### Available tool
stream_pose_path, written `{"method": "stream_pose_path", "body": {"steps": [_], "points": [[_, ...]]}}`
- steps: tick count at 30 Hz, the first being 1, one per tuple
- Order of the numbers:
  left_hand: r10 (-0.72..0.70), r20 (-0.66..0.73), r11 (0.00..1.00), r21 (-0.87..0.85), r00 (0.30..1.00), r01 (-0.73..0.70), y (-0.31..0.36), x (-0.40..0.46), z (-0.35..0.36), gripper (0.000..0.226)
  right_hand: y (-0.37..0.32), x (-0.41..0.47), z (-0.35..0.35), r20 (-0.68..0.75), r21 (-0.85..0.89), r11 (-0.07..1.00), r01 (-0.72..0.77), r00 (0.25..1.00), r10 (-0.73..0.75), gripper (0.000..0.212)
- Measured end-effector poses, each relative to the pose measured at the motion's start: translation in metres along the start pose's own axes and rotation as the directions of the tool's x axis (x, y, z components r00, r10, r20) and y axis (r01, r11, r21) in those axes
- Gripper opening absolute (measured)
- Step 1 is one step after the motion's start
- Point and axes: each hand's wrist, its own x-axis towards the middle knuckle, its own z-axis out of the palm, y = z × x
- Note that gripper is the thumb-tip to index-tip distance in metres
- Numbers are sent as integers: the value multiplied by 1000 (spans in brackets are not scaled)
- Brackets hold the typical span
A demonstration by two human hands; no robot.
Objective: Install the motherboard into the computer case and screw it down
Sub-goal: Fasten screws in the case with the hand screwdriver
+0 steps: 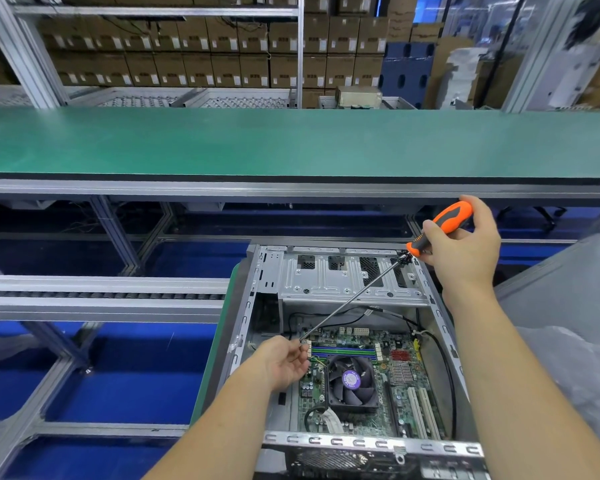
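A green motherboard with a black CPU fan lies inside the open grey computer case. My right hand grips the orange-and-black handle of a long screwdriver above the case's far right corner. The shaft slants down and left to the board's far left corner. There my left hand pinches the tip of the shaft between its fingertips. Whether a screw sits at the tip is too small to tell.
The case's silver drive cage spans its far end, with black cables running along the right wall. A green conveyor belt crosses behind. Aluminium frame rails lie at left, a grey panel and plastic wrap at right.
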Motion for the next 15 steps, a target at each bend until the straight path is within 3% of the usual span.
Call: {"method": "stream_pose_path", "body": {"steps": [15], "points": [[35, 7, 999, -19, 999, -34, 1, -5, 2, 18, 0, -3, -3, 5, 4, 1000, 17, 1000, -17, 55]]}}
